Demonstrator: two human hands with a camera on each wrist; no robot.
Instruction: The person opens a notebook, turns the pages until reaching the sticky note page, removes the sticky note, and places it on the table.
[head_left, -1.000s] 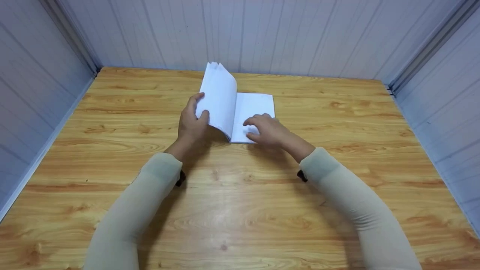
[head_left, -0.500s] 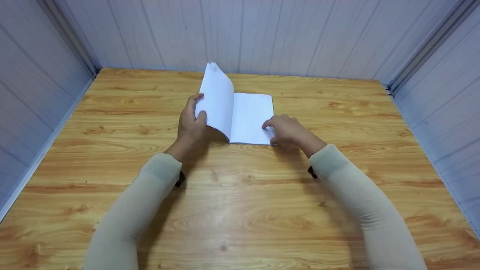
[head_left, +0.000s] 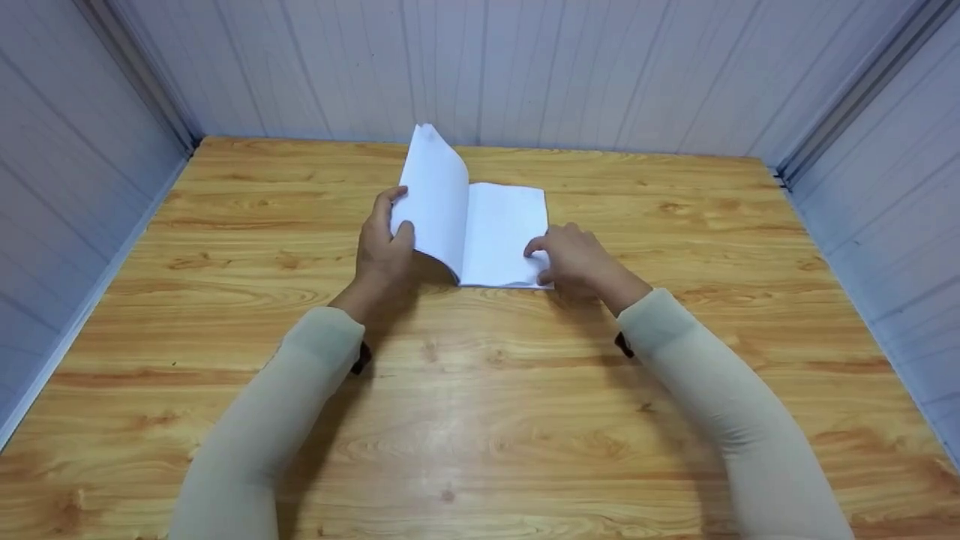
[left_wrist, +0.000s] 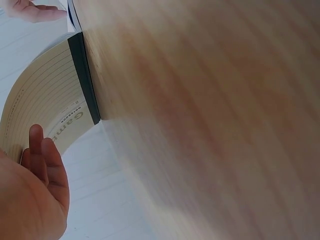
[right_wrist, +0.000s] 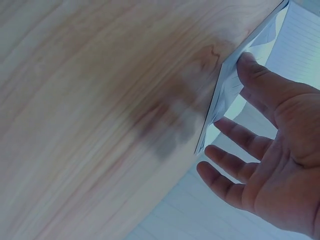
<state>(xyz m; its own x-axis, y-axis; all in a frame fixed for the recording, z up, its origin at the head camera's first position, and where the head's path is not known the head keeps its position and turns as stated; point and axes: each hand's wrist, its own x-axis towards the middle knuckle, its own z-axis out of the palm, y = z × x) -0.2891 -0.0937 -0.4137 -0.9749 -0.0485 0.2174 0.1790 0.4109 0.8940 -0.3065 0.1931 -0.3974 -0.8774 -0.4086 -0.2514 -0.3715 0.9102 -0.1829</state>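
Note:
A notebook [head_left: 504, 236] stands open near the back of the table, its pages whitish and ruled. My left hand [head_left: 384, 244] grips its raised left part by the outer edge, thumb on the page side and fingers behind. In the left wrist view the tan cover [left_wrist: 47, 95] with printed lettering and a dark spine [left_wrist: 85, 80] shows, curving up from the table. At the lower right corner of the flat half, my right hand [head_left: 576, 259] pinches a page [right_wrist: 235, 82] between thumb and forefinger; the page edge bows up off the sheets under it.
The wood-grain table [head_left: 480, 420] spreads out on all sides of the notebook. A pale panelled wall [head_left: 517, 75] rises close behind it, with side walls at left and right. A dark strap [head_left: 624, 345] shows under the right sleeve.
My right hand has moved right, from over the page to its lower outer corner, and the page edge there now lifts slightly. The left hand keeps its hold on the raised part.

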